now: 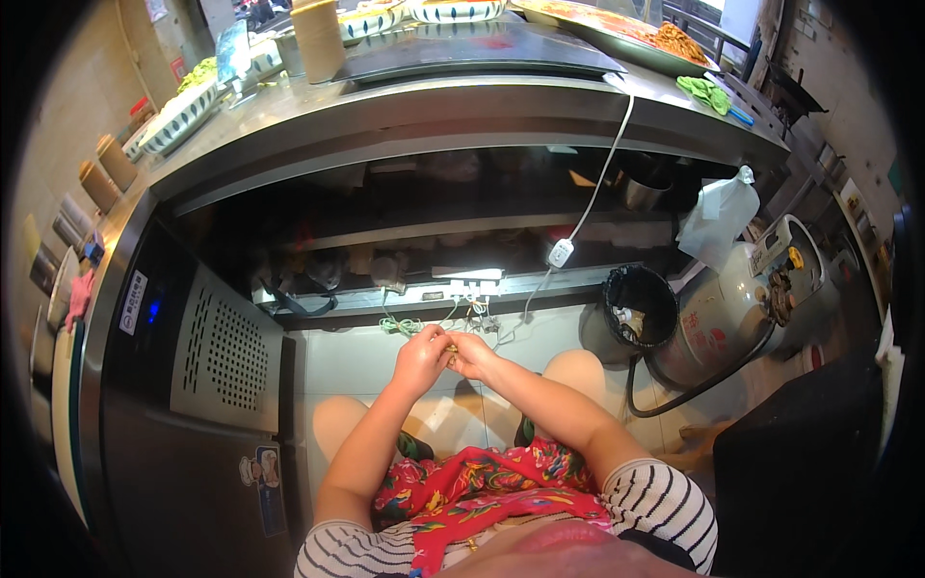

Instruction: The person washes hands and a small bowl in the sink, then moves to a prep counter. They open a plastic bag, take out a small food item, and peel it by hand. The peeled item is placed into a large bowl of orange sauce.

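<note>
My left hand and my right hand meet in front of me, above my knees and the tiled floor. Fingers on both hands are curled and pressed together. A small yellowish thing shows between them, mostly covered by the fingers and too small to name. Across my lap lies a red floral apron. Beyond my hands, green and white cables hang from a power strip along the low shelf.
A steel counter spans the front, bearing a black hot plate, patterned dishes and a large food tray. At right stand a lined bin and a gas cylinder with a black hose. A metal cabinet flanks my left.
</note>
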Demonstrator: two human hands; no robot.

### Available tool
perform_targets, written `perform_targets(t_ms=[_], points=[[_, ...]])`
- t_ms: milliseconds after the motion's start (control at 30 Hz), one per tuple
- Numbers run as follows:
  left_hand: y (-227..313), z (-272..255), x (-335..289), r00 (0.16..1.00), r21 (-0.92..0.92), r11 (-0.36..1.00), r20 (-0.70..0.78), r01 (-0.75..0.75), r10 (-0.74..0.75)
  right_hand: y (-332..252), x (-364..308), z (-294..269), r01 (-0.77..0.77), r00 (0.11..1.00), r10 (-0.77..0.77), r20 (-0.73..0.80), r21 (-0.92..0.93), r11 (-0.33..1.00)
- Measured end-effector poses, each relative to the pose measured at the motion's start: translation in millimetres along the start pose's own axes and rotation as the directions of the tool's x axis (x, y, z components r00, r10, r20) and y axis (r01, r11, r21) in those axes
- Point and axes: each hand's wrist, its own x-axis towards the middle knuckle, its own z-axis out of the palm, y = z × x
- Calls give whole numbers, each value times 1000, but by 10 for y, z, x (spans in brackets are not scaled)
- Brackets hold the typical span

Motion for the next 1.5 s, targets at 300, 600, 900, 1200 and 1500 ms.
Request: perform_targets(t_ms=[300,600,900,1200,1500], points=[[-209,181,460,984,-220,960,-14,171,-179,-350,43,-160,50,996,-50,79,-3,999],[-397,210,589,903,-427,802,97,417,-418,-422,88,-104,227,969,-216,122,-86,970],[-446,277,571,868,-574,683,104,452,-486,-444,39,-85,298,950,-280,141,-124,947],[-430,358,701,816,-687,503,236,524,-528,-511,128,-277,363,931,-355,89,-104,926],[-472,251,741,767,-681,448,269,579,-583,-517,315,-171,274,958,-261,120,-104,956]])
